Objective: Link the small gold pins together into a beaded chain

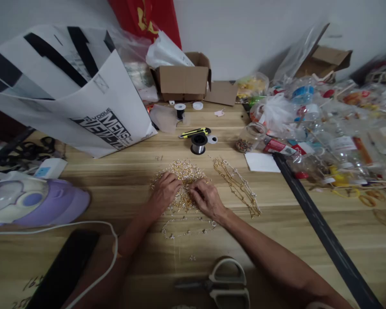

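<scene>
The left hand (166, 189) and right hand (207, 198) curl over the heap of small gold and silver pieces (184, 168) on the bench (128, 171), fingers partly bent; I cannot tell whether either pinches anything. A silver chain (188, 232) lies just nearer the person.

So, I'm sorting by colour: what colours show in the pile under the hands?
The pile shows mixed gold and silver tones, best in the head view.
</scene>
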`<state>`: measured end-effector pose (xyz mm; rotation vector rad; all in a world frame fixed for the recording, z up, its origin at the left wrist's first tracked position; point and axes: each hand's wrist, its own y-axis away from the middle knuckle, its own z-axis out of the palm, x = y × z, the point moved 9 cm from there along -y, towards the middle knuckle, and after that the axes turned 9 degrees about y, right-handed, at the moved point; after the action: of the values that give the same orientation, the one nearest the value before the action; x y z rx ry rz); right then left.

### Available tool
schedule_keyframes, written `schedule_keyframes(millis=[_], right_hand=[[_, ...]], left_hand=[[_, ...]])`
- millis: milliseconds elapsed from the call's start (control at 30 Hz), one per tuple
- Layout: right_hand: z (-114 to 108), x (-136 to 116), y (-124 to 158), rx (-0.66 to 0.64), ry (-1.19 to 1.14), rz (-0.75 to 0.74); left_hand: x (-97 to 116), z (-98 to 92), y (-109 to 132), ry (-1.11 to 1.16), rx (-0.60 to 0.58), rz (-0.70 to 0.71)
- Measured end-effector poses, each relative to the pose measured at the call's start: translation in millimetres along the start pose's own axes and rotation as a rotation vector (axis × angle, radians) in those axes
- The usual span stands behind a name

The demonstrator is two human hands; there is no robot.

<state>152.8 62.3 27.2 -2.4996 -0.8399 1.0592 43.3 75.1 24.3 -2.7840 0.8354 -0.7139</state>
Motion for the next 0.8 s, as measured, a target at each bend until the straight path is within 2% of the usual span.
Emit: schedule_keyframes(millis=[167,300,433,533,667,800], right_hand=[[-0.4,1.3,0.5,0.004,-0.017,0.012],[-2.3,0.9,1.1,0.012,-0.021,0.009],[-4.6,-2.0,1.8,0.026,-0.055,-0.023],[-8.7,-4.7,2.8,0.058,-0.092,-0.050],[-18.5,-8.3,5.0,0.131,-0.148,-0.070],[-27.1,-6.0,6.8,0.201,-0.183,-0.033]], left_hand=[[3.4,-0.6,-0.4,0.004,0.020,0.020],[2.6,-13.1,-0.9,0.132,0.158,0.005],[-2.4,-26.8,-0.1,0.353,0.289,-0.071],[-9.4,-23.4,1.5,0.548,0.276,-0.189],[-20.1,-8.2,7.6,0.833,0.217,-0.380],[-24.9,-2.6,12.9,0.984,0.221,-0.485]])
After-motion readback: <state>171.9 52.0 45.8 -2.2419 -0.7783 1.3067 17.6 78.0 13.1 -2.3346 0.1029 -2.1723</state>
